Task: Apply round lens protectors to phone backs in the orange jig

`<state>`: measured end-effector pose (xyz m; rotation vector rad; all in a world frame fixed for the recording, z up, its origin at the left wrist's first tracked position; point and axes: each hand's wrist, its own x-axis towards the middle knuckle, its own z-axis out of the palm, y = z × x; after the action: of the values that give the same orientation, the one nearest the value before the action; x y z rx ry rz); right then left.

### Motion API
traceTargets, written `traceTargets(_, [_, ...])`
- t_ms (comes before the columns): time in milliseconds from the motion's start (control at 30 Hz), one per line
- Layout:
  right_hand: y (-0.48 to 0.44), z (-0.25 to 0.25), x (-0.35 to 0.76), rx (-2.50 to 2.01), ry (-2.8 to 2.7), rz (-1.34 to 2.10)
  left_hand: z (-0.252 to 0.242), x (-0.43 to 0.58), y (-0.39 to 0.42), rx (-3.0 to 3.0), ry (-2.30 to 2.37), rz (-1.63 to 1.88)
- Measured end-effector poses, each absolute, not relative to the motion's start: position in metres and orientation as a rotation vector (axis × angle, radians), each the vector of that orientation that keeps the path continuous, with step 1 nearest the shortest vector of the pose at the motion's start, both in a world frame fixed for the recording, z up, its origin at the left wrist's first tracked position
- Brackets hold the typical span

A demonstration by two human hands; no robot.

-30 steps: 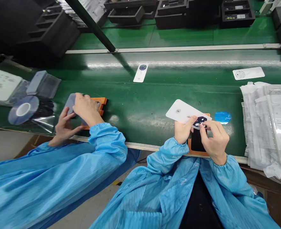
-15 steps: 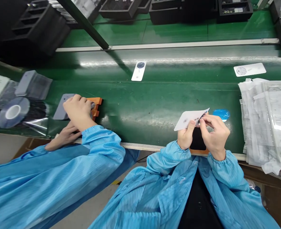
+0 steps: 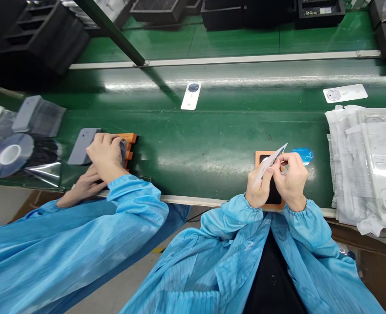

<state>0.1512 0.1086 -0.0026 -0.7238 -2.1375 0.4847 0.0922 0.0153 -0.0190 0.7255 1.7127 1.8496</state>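
My left hand [image 3: 257, 192] pinches a thin white card [image 3: 269, 165] between thumb and fingers, and the card stands tilted, nearly edge-on to me. At the card's right edge my right hand [image 3: 291, 179] is closed, thumb against fingertips; what lies in that pinch is too small to make out. Below both hands, an orange frame [image 3: 258, 156] with a dark panel [image 3: 273, 195] in it rests at the bench's front edge, partly covered by the hands. Just right of the frame lies a crumpled piece of blue film [image 3: 303, 155].
To the left, a co-worker's hands [image 3: 104, 152] work over another orange fixture [image 3: 129, 138] and a grey plate [image 3: 84, 146]. White cards [image 3: 191, 97] lie farther back on the green bench [image 3: 212, 144]. Clear trays [image 3: 381, 161] are stacked at right; a film roll [image 3: 11, 155] stands far left.
My left hand has turned the white card from showing its printed face to nearly edge-on. More of the orange frame now shows. My right hand has shifted slightly left.
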Motion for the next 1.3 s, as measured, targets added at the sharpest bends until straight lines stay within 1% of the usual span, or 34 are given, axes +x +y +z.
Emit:
traceTargets(133, [0.132,-0.012,0.158,-0.835,-2.225,0.525,-0.032,0.074,0.025,0.31,1.491,1.921])
traceTargets(233, [0.174,-0.021,0.18,-1.182,-2.203,0.531,-0.034,0.051,0.023,0.073,1.299,1.985])
traceTargets(333, [0.217,-0.029,0.208,-1.571,-2.307,0.497,-0.031,0.034,0.011,0.073,1.288,2.002])
traceTargets(400, [0.23,-0.029,0.223,-1.662,-2.391,0.412,-0.027,0.03,0.002,0.169,1.364,1.993])
traceTargets(467, [0.227,-0.022,0.232,-1.577,-2.387,0.345,-0.022,0.031,-0.006,0.351,1.507,1.927])
traceTargets(533, [0.209,-0.008,0.235,-1.379,-2.341,0.372,-0.016,0.033,-0.012,0.579,1.653,1.785])
traceTargets(600, [0.184,0.01,0.231,-1.119,-2.332,0.467,-0.009,0.034,-0.014,0.783,1.734,1.646])
traceTargets(700, [0.153,0.028,0.218,-0.677,-2.402,0.528,-0.001,0.032,-0.014,1.096,1.742,1.548])
traceTargets(800, [0.14,0.027,0.209,-0.328,-2.503,0.489,-0.001,0.03,-0.013,1.561,1.718,1.405])
traceTargets(867, [0.139,0.016,0.208,-0.196,-2.551,0.461,-0.007,0.031,-0.013,1.836,1.782,1.248])
traceTargets(967, [0.142,-0.006,0.212,-0.133,-2.578,0.401,-0.022,0.033,-0.012,2.084,1.944,0.983])
traceTargets(1067, [0.144,-0.024,0.217,-0.139,-2.596,0.381,-0.035,0.036,-0.01,2.211,2.034,0.78])
traceTargets(1300, [0.148,-0.033,0.218,-0.123,-2.648,0.281,-0.044,0.035,-0.006,2.278,2.093,0.682])
